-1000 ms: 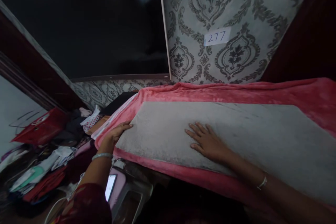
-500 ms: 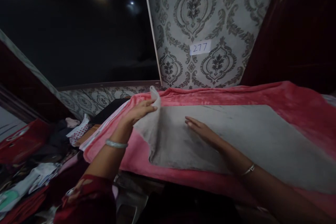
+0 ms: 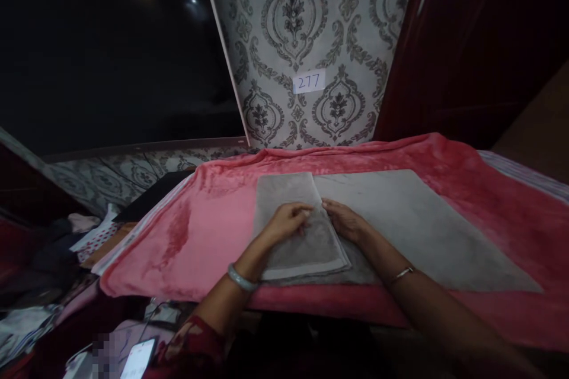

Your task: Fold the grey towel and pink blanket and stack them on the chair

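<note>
A grey towel (image 3: 400,225) lies spread on a pink plush blanket (image 3: 208,231), with its left end folded over to the right as a flap (image 3: 284,189). My left hand (image 3: 288,222) rests over the flap, fingers bent and closed at its free edge. From the other side, my right hand (image 3: 344,219) meets the same edge with its fingertips curled round it. The two hands are close together. A pale hem runs along the flap's near side. The fingertips are partly hidden by the cloth and the hands.
Behind the blanket stand a patterned wall with a paper label (image 3: 309,81) and a large dark screen (image 3: 111,59). At lower left are a phone (image 3: 138,358), a polka-dotted box (image 3: 95,240) and piled clothes (image 3: 26,325).
The towel's left end, lifted in my left hand before, now lies folded over to the right. My left hand moved right with it; my right hand now touches the flap's edge. The view shifted.
</note>
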`<state>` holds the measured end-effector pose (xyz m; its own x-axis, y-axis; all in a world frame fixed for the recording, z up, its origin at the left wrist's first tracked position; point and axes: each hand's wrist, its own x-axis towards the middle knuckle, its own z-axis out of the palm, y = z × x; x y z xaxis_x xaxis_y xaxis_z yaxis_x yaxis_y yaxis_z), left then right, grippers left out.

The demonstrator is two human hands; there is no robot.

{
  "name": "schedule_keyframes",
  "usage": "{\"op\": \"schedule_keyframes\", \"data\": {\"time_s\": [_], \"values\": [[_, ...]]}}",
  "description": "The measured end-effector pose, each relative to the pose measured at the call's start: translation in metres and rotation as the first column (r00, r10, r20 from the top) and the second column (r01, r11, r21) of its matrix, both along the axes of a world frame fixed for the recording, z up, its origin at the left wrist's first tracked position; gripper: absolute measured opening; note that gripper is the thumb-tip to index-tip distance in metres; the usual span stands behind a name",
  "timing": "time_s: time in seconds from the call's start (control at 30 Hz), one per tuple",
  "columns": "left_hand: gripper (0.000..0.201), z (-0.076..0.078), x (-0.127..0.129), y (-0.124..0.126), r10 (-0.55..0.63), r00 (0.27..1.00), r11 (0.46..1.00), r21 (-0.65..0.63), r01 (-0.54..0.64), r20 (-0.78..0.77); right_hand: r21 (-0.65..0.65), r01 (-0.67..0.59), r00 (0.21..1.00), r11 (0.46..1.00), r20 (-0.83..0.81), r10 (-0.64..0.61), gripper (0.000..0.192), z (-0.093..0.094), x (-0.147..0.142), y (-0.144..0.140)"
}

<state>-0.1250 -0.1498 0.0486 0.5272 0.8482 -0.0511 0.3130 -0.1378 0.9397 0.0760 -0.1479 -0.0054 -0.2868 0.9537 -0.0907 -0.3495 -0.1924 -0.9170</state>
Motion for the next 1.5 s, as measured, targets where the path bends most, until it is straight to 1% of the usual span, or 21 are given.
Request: {"op": "schedule_keyframes", "data": {"time_s": [0.03,0.07,0.1,0.17,0.2,0.23,0.27,0.3,0.37,0.43,0.53,0.6,0.67,0.83,0.97,1.07,1.13,1.23,1.33,1.4,1.5], "values": [[0.038,0.002,-0.015,0.006,0.099,0.995,0.992,0.073,-0.099,0.013,-0.013,0.052,0.997,0.999,0.059,-0.051,0.041,0.002,-0.002,0.003],[0.034,0.004,-0.03,0.013,0.211,0.977,0.965,0.156,-0.213,0.03,-0.026,0.101,0.988,0.995,0.122,-0.097,0.04,0.005,-0.005,0.006],[0.029,0.006,-0.044,0.021,0.327,0.944,0.913,0.241,-0.329,0.053,-0.027,0.142,0.975,0.99,0.175,-0.135,0.041,0.008,-0.007,0.009],[0.027,0.006,-0.069,0.037,0.535,0.839,0.76,0.376,-0.53,0.101,-0.001,0.187,0.957,0.982,0.227,-0.182,0.048,0.015,-0.011,0.013],[0.029,0.005,-0.079,0.044,0.611,0.783,0.693,0.402,-0.599,0.114,0.016,0.196,0.954,0.981,0.23,-0.194,0.054,0.018,-0.012,0.014],[0.033,0.002,-0.086,0.051,0.663,0.739,0.654,0.392,-0.647,0.115,0.029,0.2,0.953,0.979,0.226,-0.201,0.059,0.02,-0.013,0.014],[0.037,-0.002,-0.092,0.056,0.688,0.718,0.651,0.346,-0.676,0.106,0.043,0.21,0.95,0.977,0.229,-0.214,0.064,0.022,-0.013,0.013],[0.041,-0.007,-0.095,0.061,0.69,0.717,0.673,0.278,-0.685,0.095,0.061,0.223,0.944,0.973,0.236,-0.231,0.068,0.022,-0.011,0.011],[0.047,-0.017,-0.096,0.067,0.655,0.751,0.738,0.145,-0.66,0.086,0.082,0.255,0.92,0.964,0.286,-0.268,0.072,0.019,-0.007,0.005],[0.048,-0.028,-0.092,0.069,0.621,0.779,0.774,0.089,-0.627,0.087,0.073,0.28,0.889,0.957,0.358,-0.287,0.073,0.012,-0.002,-0.002],[0.046,-0.04,-0.084,0.072,0.634,0.77,0.764,0.097,-0.638,0.077,0.048,0.292,0.864,0.955,0.416,-0.285,0.072,0.001,0.006,-0.008],[0.047,-0.043,-0.083,0.074,0.655,0.753,0.747,0.098,-0.657,0.06,0.05,0.292,0.86,0.955,0.423,-0.286,0.072,-0.003,0.009,-0.008],[0.047,-0.042,-0.084,0.08,0.668,0.743,0.739,0.083,-0.669,0.039,0.071,0.3,0.836,0.951,0.461,-0.299,0.073,-0.004,0.012,-0.001],[0.046,-0.03,-0.088,0.106,0.68,0.733,0.733,0.006,-0.68,0.003,0.192,0.338,0.686,0.921,0.619,-0.381,0.081,0.002,0.014,0.035],[0.049,-0.021,-0.081,0.134,0.693,0.721,0.72,-0.037,-0.693,-0.012,0.245,0.36,0.622,0.9,0.656,-0.427,0.074,0.009,0.011,0.068],[0.05,-0.02,-0.072,0.154,0.699,0.715,0.715,-0.037,-0.699,-0.004,0.301,0.375,0.55,0.877,0.689,-0.471,0.071,0.013,0.01,0.085],[0.05,-0.024,-0.066,0.164,0.706,0.708,0.708,-0.017,-0.706,0.002,0.339,0.379,0.5,0.861,0.708,-0.499,0.071,0.014,0.01,0.091],[0.047,-0.036,-0.057,0.17,0.727,0.686,0.685,0.055,-0.727,0.022,0.387,0.377,0.442,0.842,0.723,-0.53,0.072,0.012,0.01,0.092],[0.041,-0.051,-0.054,0.17,0.739,0.672,0.661,0.133,-0.738,0.053,0.415,0.368,0.412,0.832,0.73,-0.546,0.072,0.005,0.01,0.089],[0.038,-0.058,-0.056,0.17,0.725,0.685,0.672,0.146,-0.726,0.069,0.429,0.361,0.383,0.828,0.742,-0.551,0.072,0.0,0.01,0.087],[0.036,-0.061,-0.061,0.169,0.678,0.729,0.718,0.127,-0.684,0.092,0.448,0.348,0.336,0.824,0.761,-0.555,0.07,-0.004,0.01,0.084]]}}
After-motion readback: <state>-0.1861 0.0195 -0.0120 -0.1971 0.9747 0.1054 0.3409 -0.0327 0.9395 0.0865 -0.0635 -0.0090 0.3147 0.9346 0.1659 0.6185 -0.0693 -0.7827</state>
